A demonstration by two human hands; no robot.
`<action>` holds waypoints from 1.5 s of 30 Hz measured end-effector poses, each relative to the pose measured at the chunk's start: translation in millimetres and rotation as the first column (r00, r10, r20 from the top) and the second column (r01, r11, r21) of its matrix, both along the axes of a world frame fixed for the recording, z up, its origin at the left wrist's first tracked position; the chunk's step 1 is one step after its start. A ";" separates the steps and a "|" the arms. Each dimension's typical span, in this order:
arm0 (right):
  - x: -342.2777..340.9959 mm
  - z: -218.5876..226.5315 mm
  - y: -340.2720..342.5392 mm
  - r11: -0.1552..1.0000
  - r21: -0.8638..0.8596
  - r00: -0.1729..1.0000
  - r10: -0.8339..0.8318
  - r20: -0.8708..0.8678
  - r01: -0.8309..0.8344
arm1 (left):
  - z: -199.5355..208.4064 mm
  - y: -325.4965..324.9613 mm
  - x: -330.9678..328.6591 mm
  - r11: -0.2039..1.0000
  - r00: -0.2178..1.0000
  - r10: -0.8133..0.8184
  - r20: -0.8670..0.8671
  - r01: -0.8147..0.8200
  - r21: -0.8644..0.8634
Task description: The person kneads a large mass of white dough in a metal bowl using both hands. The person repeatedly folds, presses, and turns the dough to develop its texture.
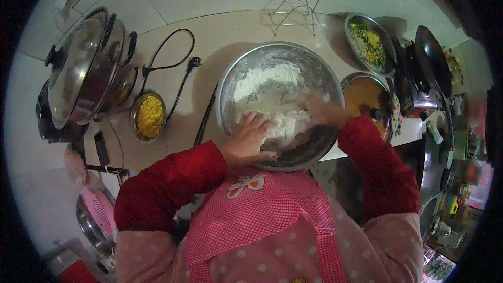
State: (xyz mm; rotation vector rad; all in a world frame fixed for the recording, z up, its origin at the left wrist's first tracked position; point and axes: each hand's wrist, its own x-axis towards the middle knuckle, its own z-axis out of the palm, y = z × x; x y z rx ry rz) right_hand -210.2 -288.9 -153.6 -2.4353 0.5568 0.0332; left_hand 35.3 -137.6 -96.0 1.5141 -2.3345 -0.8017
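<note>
Flour (272, 77) looking white; big bowl (318, 65) shining silver. Sleeve covers (170, 186) showing deep red. Apron (246, 212) showing tiny pink-and-white checks. Shirt (257, 263) showing pale dots on pink. Food on left (150, 115) looking yellow; food on right (369, 44) mixing green with yellow.

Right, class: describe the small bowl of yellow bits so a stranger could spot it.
Find the big metal bowl of white powder in the middle. Left of it, below the looped black cord, sits the small bowl. Yellow bits alone fill it; the upper-right bowl also holds green.
</note>
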 end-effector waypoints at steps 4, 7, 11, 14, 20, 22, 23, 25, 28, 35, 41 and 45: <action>15.6 17.5 33.6 0.989 0.115 0.989 0.082 0.122 -0.096 | -7.3 -3.9 -8.5 0.966 0.967 0.254 -0.013 -0.254 -0.049; 25.1 12.4 28.6 0.979 0.110 0.985 0.169 0.012 -0.170 | -55.9 3.3 -13.5 0.959 0.960 0.250 0.129 -0.228 -0.167; 54.7 49.9 -14.6 0.931 -0.054 0.873 0.318 -0.371 -0.362 | -42.8 6.6 -20.0 0.980 0.990 0.133 0.055 -0.123 -0.154; 99.0 22.7 -30.5 0.785 -0.258 0.824 0.555 -0.111 -0.563 | -46.0 8.9 -22.0 0.968 0.986 0.163 0.022 -0.156 -0.199; 184.5 -20.2 -22.1 0.824 -0.192 0.822 0.450 -0.349 -0.533 | -67.4 15.9 -17.6 0.910 0.973 0.188 -0.132 -0.223 -0.350; 160.7 -55.6 -48.0 0.788 -0.307 0.832 0.424 -0.358 -0.534 | -47.6 16.3 -19.2 0.925 0.967 0.247 -0.065 -0.255 -0.282; 136.6 -68.2 -65.1 0.785 -0.323 0.826 0.387 -0.409 -0.528 | -40.8 17.4 -20.8 0.939 0.961 0.276 0.008 -0.268 -0.216; 92.9 -53.9 -54.5 0.900 -0.326 0.889 0.125 -0.441 -0.288 | -47.0 19.3 -15.8 0.949 0.959 0.281 -0.025 -0.282 -0.141; 46.7 -24.8 -35.9 0.980 -0.196 0.725 -0.106 -0.681 -0.041 | -42.3 8.4 -14.2 0.966 0.966 0.260 0.014 -0.260 0.008; 109.8 -30.1 -50.5 0.958 0.226 0.975 0.201 -0.100 -0.175 | -46.2 17.3 -14.9 0.950 0.977 0.210 -0.036 -0.213 -0.228; 127.7 -68.4 -29.9 0.850 -0.085 0.851 0.505 -0.145 -0.519 | -43.9 19.7 -8.5 0.963 0.965 0.249 -0.078 -0.256 -0.088; 37.1 -67.0 -56.1 0.809 0.037 0.715 0.538 -0.447 -0.586 | -46.6 15.0 -11.0 0.982 0.989 0.149 0.022 -0.145 -0.121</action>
